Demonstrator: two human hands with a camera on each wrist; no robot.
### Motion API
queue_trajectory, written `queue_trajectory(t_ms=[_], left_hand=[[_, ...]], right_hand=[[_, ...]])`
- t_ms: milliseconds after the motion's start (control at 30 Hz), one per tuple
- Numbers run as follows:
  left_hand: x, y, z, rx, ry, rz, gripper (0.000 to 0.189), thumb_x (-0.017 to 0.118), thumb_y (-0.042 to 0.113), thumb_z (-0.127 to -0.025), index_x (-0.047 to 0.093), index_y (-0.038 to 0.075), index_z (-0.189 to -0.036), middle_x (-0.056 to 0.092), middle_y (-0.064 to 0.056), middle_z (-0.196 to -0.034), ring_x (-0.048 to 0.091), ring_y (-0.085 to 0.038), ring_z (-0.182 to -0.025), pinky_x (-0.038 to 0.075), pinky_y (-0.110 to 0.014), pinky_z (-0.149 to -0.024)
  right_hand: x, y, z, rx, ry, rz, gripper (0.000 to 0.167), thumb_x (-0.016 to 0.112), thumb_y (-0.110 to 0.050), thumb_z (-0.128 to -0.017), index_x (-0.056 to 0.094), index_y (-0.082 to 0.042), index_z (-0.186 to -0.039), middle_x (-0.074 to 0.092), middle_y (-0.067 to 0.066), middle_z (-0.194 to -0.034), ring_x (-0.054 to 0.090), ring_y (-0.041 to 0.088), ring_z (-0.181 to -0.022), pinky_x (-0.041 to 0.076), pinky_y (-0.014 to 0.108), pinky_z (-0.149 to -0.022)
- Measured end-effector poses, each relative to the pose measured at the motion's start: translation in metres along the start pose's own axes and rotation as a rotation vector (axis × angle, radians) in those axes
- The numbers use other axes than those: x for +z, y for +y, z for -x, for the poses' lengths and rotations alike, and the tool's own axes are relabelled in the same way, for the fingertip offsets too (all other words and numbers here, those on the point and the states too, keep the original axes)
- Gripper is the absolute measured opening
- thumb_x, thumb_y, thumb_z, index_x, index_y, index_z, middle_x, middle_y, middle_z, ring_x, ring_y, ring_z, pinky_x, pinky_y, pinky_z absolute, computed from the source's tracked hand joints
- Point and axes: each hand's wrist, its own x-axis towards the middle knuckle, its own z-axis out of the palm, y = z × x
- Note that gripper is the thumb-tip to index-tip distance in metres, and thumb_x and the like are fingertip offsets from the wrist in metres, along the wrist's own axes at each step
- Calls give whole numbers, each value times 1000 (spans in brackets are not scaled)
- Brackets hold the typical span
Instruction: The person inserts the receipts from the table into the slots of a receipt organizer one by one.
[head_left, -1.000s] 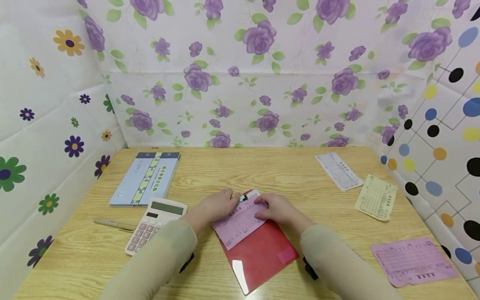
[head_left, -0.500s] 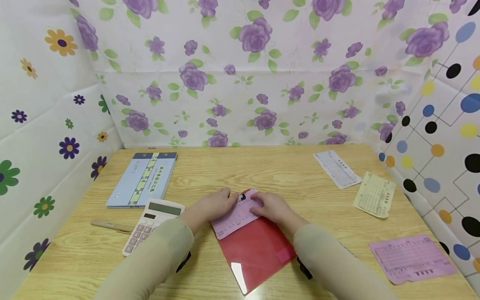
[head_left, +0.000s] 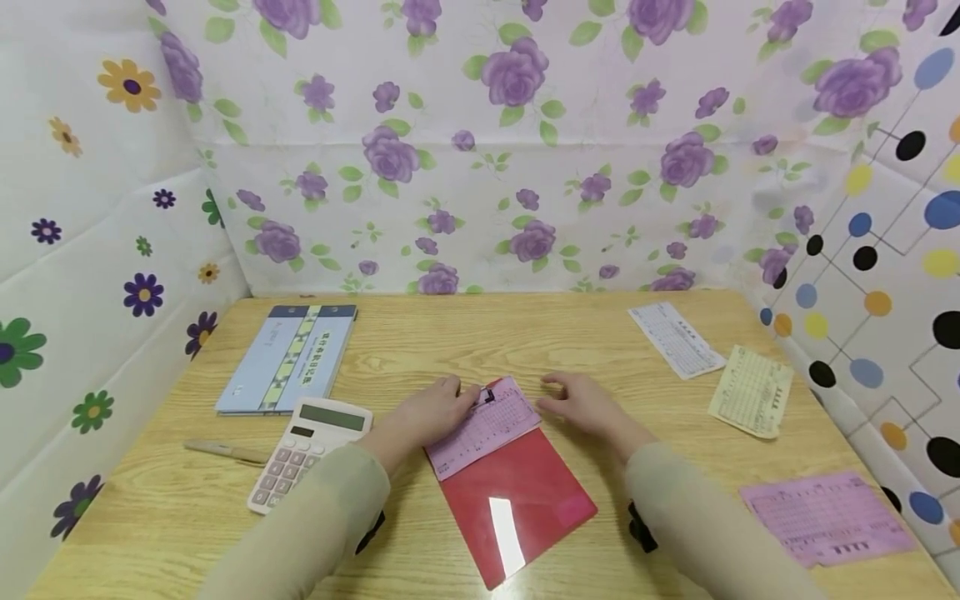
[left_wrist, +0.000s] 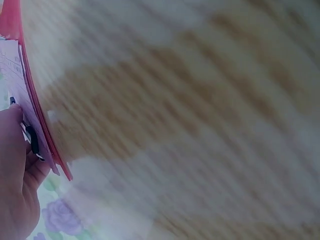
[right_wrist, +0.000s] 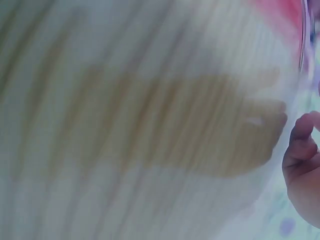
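A red clipboard (head_left: 472, 517) lies tilted on the table, with a pink printed slip (head_left: 487, 433) across its upper part. At its top edge sits a metal and black clip (head_left: 489, 395), lying over the slip. My left hand (head_left: 427, 412) grips that clip; in the left wrist view its thumb lies at the black part and other fingers reach behind the board. Just right of the clipboard, my right hand (head_left: 588, 406) hovers with loosely bent fingers and holds nothing. It is apart from the slip, as the right wrist view of the hand (right_wrist: 302, 172) also shows.
On the left are a pale calculator (head_left: 307, 450), a light brown pen-like stick (head_left: 225, 451) and a blue account book (head_left: 288, 358). To the right lie a white slip (head_left: 675, 340), a yellow slip (head_left: 752, 393) and another pink slip (head_left: 828, 517). Patterned cloth walls surround the table.
The pink slip has shifted up under the clip and lies straighter across the board. My right hand has let go of it and moved right. My left hand stays at the clip.
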Motion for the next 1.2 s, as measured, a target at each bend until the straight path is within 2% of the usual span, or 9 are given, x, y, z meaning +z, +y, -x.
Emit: queue_trajectory(t_ms=[100, 200, 300, 367, 533, 767, 867, 1000, 1200], left_hand=[[1, 0, 0, -5, 6, 10, 45, 29, 28, -104, 34, 16, -147, 42, -23, -132, 41, -38, -123, 37, -48, -100], [1, 1, 0, -18, 4, 31, 45, 30, 29, -104, 33, 16, -147, 40, -23, -134, 39, -38, -126, 35, -48, -101], [0, 0, 1, -30, -1, 42, 46, 31, 30, -103, 33, 17, -147, 40, -22, -135, 38, -38, -127, 35, -48, -101], [0, 0, 1, -33, 3, 43, 46, 31, 31, -103, 33, 18, -147, 41, -21, -134, 39, -37, -125, 36, -48, -100], [0, 0, 1, -37, 4, 43, 47, 35, 33, -102, 34, 18, -147, 42, -21, -132, 42, -36, -122, 38, -47, -98], [0, 1, 0, -76, -5, 122, 48, 39, 35, -101, 35, 21, -146, 43, -20, -131, 43, -36, -122, 39, -48, -97], [1, 1, -1, -83, -11, 121, 48, 38, 35, -101, 34, 22, -147, 42, -19, -134, 41, -35, -124, 37, -48, -99], [0, 1, -1, -77, -6, 115, 48, 38, 35, -101, 34, 21, -147, 42, -19, -134, 40, -35, -125, 37, -47, -100], [-1, 1, 1, -70, -5, 114, 49, 38, 35, -101, 33, 20, -147, 40, -20, -136, 39, -36, -126, 35, -48, -101]], right_hand=[[-21, 27, 6, 47, 46, 49, 52, 64, -33, -89, 54, -2, -129, 62, 6, -85, 53, 16, -73, 45, 36, -71], [-43, 51, 12, 84, 77, 71, 54, 62, -33, -91, 51, 3, -130, 62, 15, -92, 56, 23, -77, 46, 39, -72], [-64, 70, 18, 122, 96, 113, 57, 59, -33, -92, 48, 7, -131, 61, 26, -103, 59, 34, -90, 46, 48, -80], [-76, 81, 23, 158, 92, 147, 60, 57, -35, -93, 45, 9, -132, 56, 32, -113, 55, 42, -101, 43, 54, -86], [-99, 97, 36, 245, 69, 211, 69, 54, -41, -94, 39, 13, -133, 47, 37, -123, 45, 51, -112, 37, 60, -91], [-104, 111, 47, 303, 69, 195, 74, 52, -45, -93, 35, 14, -135, 38, 42, -127, 29, 58, -119, 28, 63, -97], [-104, 117, 50, 306, 54, 196, 76, 50, -48, -93, 36, 14, -135, 40, 42, -126, 34, 56, -117, 31, 63, -95], [-101, 121, 47, 263, 32, 183, 75, 51, -47, -93, 37, 15, -134, 47, 39, -122, 44, 53, -112, 37, 60, -92], [-92, 115, 41, 195, 48, 174, 69, 57, -40, -92, 41, 15, -131, 53, 36, -115, 49, 49, -108, 39, 57, -90]])
